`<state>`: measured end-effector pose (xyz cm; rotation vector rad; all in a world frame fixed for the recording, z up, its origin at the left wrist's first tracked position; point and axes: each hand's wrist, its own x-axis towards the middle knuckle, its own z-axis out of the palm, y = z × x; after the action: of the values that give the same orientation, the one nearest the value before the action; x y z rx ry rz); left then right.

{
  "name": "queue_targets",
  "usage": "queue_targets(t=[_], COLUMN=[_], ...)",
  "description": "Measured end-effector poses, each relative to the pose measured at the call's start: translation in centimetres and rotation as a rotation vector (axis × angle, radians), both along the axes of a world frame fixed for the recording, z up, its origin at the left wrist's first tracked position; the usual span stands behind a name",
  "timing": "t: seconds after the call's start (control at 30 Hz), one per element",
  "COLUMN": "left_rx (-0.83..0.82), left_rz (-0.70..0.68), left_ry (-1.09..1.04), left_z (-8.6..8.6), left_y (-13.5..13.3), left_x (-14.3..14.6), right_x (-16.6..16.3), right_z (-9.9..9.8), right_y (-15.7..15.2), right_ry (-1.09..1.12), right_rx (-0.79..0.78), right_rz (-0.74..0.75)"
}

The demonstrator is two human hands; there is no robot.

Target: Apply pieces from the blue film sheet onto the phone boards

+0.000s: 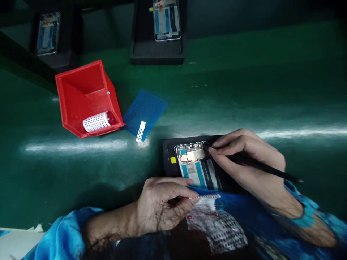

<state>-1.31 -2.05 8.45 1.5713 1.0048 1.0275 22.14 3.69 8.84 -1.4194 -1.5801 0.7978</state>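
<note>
My right hand (252, 162) is closed round a slim black pen-like tool (273, 170). Its fingertips meet at the upper right corner of an opened phone (193, 175), and the tool's tip is hidden there. Circuit parts and blue strips show inside the phone, which lies in a black holder (168, 144) with a small yellow tab (173, 160). Below the phone, my left hand (166, 202) pinches the end of a narrow dotted sticker strip (213, 196). A shiny dotted sheet (227, 231) lies under that strip, against dark blue material.
To the left, a red bin (111, 97) holds a rolled dotted sticker sheet (96, 121). Beside it lies a blue sheet (148, 106) with a short dotted strip (140, 131). Two more opened phones, one left (48, 34) and one centre (167, 21), rest on black holders at the back.
</note>
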Motion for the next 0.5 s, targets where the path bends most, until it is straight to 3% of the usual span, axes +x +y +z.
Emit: queue_targets(t=[0.27,0.5], left_rx=[0.017,0.022], left_rz=[0.008,0.005], left_ry=[0.002,-0.007], left_z=[-0.07,0.09], left_y=[0.06,0.22], left_x=[0.19,0.11], right_x=[0.42,0.4], right_z=[-0.23,-0.03], right_y=[0.13,0.15], right_ry=[0.041,0.025], right_rx=[-0.023,-0.005], right_rz=[-0.039,0.019])
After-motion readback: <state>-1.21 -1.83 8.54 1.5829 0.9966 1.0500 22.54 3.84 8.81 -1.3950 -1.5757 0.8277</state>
